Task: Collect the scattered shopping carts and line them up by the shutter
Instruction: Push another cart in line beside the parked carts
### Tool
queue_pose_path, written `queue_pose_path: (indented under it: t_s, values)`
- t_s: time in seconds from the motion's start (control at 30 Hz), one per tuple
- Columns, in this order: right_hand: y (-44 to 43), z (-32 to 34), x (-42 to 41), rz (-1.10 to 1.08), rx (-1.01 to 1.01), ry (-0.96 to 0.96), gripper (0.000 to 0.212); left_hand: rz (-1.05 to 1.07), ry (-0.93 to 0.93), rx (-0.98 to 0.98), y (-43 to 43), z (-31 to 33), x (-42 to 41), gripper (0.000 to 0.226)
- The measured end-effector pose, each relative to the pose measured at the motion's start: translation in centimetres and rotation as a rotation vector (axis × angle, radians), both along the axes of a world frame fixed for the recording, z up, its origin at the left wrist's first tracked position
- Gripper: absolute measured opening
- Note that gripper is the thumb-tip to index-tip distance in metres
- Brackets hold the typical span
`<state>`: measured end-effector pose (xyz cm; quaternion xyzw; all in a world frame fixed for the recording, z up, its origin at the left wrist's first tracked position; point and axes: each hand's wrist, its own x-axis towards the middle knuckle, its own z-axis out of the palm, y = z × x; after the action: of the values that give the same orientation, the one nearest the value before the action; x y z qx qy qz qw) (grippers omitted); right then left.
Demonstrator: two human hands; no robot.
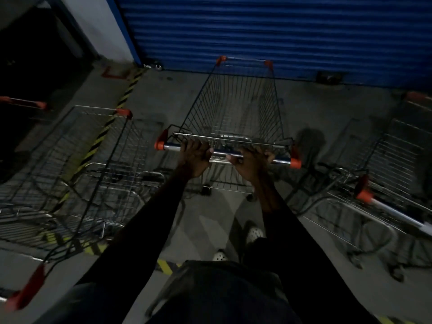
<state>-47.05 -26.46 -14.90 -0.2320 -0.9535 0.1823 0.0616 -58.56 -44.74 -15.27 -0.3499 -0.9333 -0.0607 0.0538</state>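
Note:
A wire shopping cart (236, 106) with orange corner caps stands straight ahead, its nose close to the blue roller shutter (268, 31). Its silver handle bar (224, 153) runs across the middle of the view. My left hand (195, 157) is wrapped around the bar's left half and my right hand (251, 162) around its right half. Another cart (88, 164) stands on the left and a third cart (383, 181) on the right, both facing the shutter.
Yellow-black hazard tape (109, 127) runs along the concrete floor under the left cart. A white pillar (93, 24) stands left of the shutter. A further orange-capped cart handle (23, 102) shows at far left. My white shoes (254, 233) are below the handle.

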Motion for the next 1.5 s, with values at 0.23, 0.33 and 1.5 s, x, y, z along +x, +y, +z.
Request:
queue_pose_path:
  t_s: [0.23, 0.33, 1.5]
  values:
    - [-5.5, -0.4, 5.2, 0.042, 0.003, 0.036, 0.08, 0.007, 0.11, 0.112, -6.3, -0.3, 5.9, 0.042]
    - [-8.0, -0.2, 7.7, 0.063, 0.02, 0.036, 0.08, 0.021, 0.111, 0.145, -9.1, -0.6, 8.4, 0.044]
    - [-30.5, -3.0, 32.1, -0.009, 0.33, 0.376, 0.051, 0.015, 0.111, 0.229, -31.2, -1.4, 32.4, 0.044]
